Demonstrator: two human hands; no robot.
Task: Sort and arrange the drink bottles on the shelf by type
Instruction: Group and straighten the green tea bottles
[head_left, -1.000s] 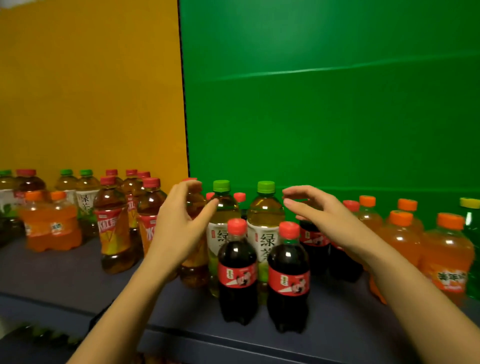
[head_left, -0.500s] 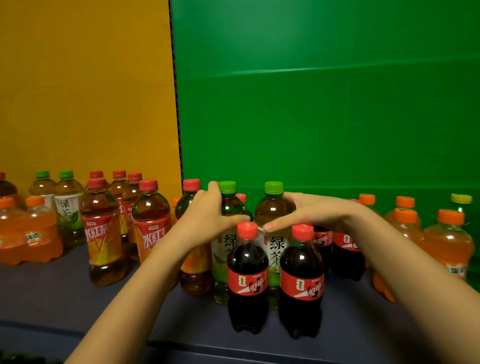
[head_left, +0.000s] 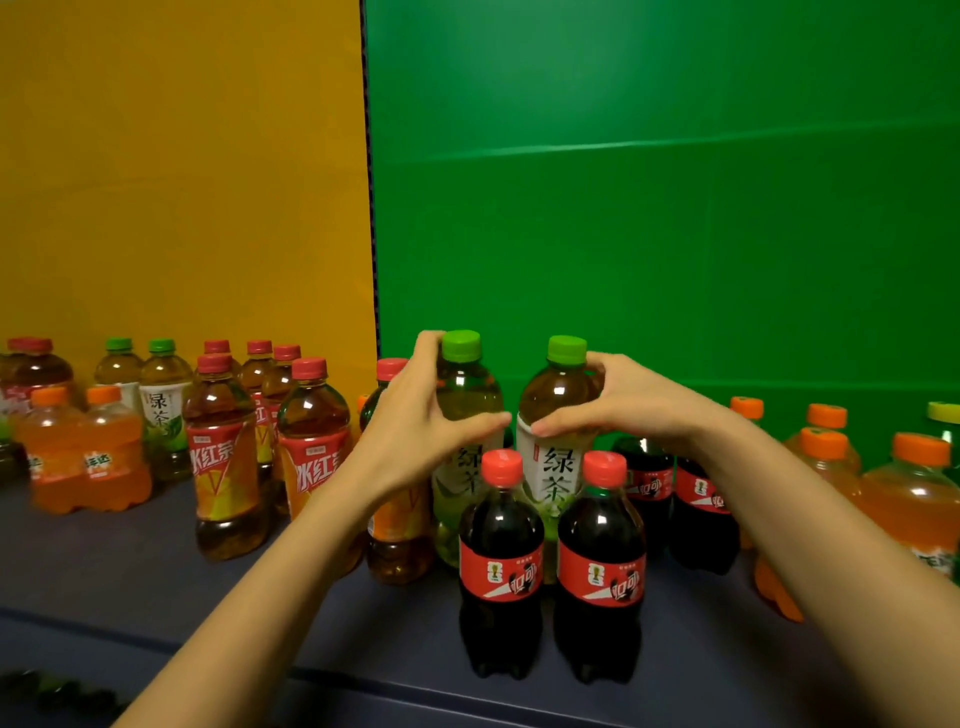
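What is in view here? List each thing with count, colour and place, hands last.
Green tea: four seen, green caps; two centre in the hands, two back left.
Cola: four, dark, red caps; two front centre, two behind right.
Iced tea: at least seven, amber, red caps; left and centre-left.
Orange soda: at least seven, orange; two far left, the rest right.
Shelf: one, dark blue-grey.
Backdrop: yellow left, green right.
Left hand: grips the left centre green tea.
Right hand: grips the right centre green tea.

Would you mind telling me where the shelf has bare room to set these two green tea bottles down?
The shelf is bare along its front left, ahead of the iced red tea bottles and orange soda bottles. A smaller patch lies front right of the cola bottles. The back row is crowded throughout.
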